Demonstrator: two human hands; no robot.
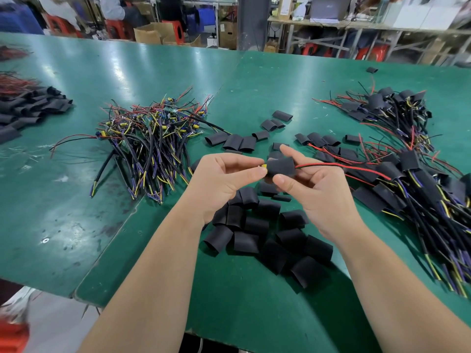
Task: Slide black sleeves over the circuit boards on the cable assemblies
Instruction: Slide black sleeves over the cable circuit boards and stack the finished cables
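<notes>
Sleeve held in both hands above the green table (153,250).
Right hand (316,192) pinches the black sleeve (280,166); left hand (224,182) pinches a yellow part (264,166) at its left end. Red wires (339,166) trail right. Loose sleeves (256,225) lie below.

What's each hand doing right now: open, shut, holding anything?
Left hand: pinches the yellow end sticking out of the black sleeve.
Right hand: pinches the black sleeve, red and black wires trailing from its other side.
</notes>
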